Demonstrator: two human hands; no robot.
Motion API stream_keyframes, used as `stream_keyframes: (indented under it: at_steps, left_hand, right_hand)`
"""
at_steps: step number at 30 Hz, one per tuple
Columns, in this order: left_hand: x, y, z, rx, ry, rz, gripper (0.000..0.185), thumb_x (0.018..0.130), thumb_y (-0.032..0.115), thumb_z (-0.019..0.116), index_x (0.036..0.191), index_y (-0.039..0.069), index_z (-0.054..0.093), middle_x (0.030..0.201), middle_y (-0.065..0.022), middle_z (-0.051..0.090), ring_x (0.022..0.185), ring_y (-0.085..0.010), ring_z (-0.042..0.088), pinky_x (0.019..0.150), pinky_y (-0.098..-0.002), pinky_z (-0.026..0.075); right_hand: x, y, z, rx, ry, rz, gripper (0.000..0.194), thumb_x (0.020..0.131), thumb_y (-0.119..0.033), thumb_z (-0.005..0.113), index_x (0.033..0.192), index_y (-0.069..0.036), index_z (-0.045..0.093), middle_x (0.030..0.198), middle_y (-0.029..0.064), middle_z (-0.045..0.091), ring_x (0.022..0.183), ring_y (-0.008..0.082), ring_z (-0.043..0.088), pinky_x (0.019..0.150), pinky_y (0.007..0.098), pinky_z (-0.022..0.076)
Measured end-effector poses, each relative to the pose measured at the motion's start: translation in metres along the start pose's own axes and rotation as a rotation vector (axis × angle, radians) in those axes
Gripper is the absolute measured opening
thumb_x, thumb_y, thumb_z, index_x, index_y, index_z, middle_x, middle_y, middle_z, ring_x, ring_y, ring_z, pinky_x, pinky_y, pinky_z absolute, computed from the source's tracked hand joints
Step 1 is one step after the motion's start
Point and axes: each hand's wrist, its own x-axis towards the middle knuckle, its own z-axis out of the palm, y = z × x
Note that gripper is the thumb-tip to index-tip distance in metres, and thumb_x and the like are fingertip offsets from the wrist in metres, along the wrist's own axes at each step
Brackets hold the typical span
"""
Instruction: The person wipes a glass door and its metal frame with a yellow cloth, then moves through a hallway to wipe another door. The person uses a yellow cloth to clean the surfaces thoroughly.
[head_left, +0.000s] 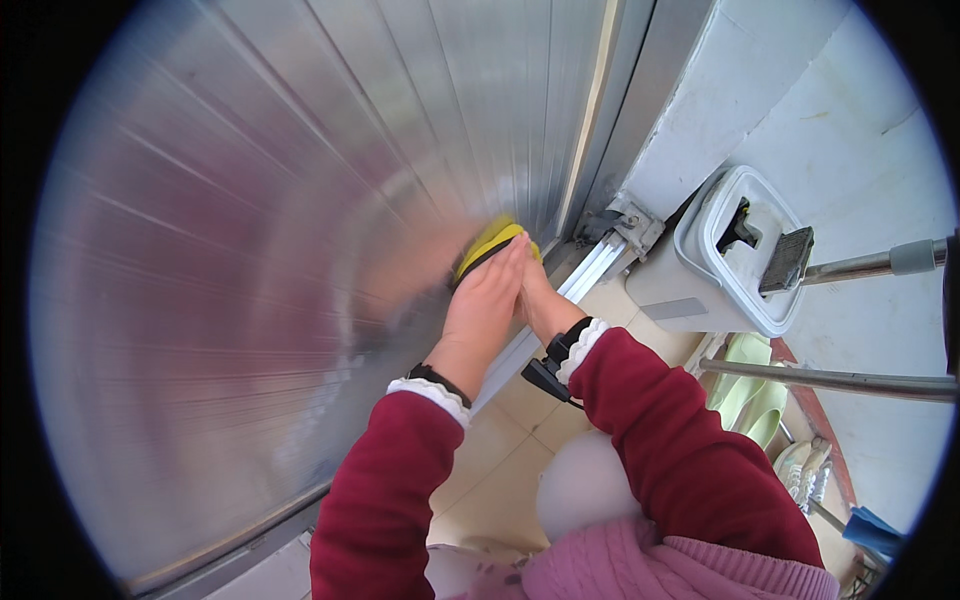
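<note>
A yellow pad with a dark edge, perhaps a sponge (486, 253), lies against a shiny ribbed metal panel (300, 187). My left hand (484, 300) presses flat on it with straight fingers close together. Beside it, my right hand (541, 296) meets the left at the fingertips, its fingers mostly hidden behind the left hand and the pad. Whether its fingers grip the pad is hard to see. The panel shows a blurred reflection of the hands and the red sleeves. Dark bands circle both wrists, and a small black device hangs at the right one.
A light metal rail (510, 360) runs along the panel's foot. At right stand a white lidded bucket (675, 296) and a mop with a metal pole (862, 266). Below them are pale green shoes (761, 412), sneakers (806, 469) and another metal pole (832, 379), near the white wall (870, 150).
</note>
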Motion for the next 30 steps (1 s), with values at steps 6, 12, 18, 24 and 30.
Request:
stream_keyframes:
  at_steps: [6,12,18,24,30]
  left_hand:
    - [-0.064,-0.003,-0.002,-0.134,-0.01,-0.097,0.062,0.088,0.021,0.051,0.147,0.004,0.043,0.159,-0.0032,0.033,0.145,-0.015,0.032,0.116,-0.0309,0.025]
    - [-0.131,-0.014,-0.008,-0.286,0.062,-0.192,0.055,0.086,0.015,0.052,0.139,0.004,0.053,0.155,-0.0021,0.042,0.139,-0.0149,0.041,0.112,-0.0314,0.032]
    - [-0.144,-0.038,-0.049,-0.257,0.172,-0.237,0.052,0.082,0.014,0.057,0.132,0.001,0.058,0.153,-0.0057,0.043,0.136,-0.0166,0.045,0.108,-0.0314,0.038]
    - [-0.101,-0.071,-0.104,-0.286,0.504,-0.358,0.052,0.082,0.009,0.056,0.133,0.003,0.058,0.15,-0.0027,0.048,0.135,-0.019,0.047,0.109,-0.035,0.039]
    - [-0.104,-0.087,-0.112,-0.178,0.572,-0.436,0.053,0.081,0.011,0.056,0.134,0.005,0.057,0.151,0.0017,0.046,0.134,-0.016,0.047,0.107,-0.0321,0.039]
  right_hand:
    - [-0.042,0.003,0.019,-0.087,-0.193,0.177,0.046,0.107,-0.043,0.029,0.128,-0.011,0.055,0.127,0.0107,0.061,0.118,0.0272,0.058,0.097,0.0468,0.0488]
    - [-0.077,0.01,0.043,-0.053,-0.368,0.38,0.045,0.105,-0.034,0.031,0.129,-0.003,0.053,0.132,0.0156,0.058,0.121,0.031,0.057,0.101,0.0474,0.0481]
    - [-0.123,-0.029,0.065,-0.043,-0.469,0.057,0.036,0.102,-0.023,0.045,0.125,0.002,0.055,0.127,0.0161,0.062,0.118,0.0273,0.06,0.102,0.0428,0.0479]
    - [-0.171,-0.079,0.093,-0.225,-0.488,-0.727,0.024,0.098,-0.012,0.056,0.12,-0.002,0.059,0.11,0.0021,0.064,0.097,0.0093,0.061,0.081,0.0225,0.0474]
    - [-0.159,-0.074,0.106,-0.868,-0.222,-1.35,0.056,0.096,-0.008,0.049,0.142,0.015,0.029,0.142,0.0323,0.043,0.132,0.0405,0.044,0.113,0.0407,0.0316]
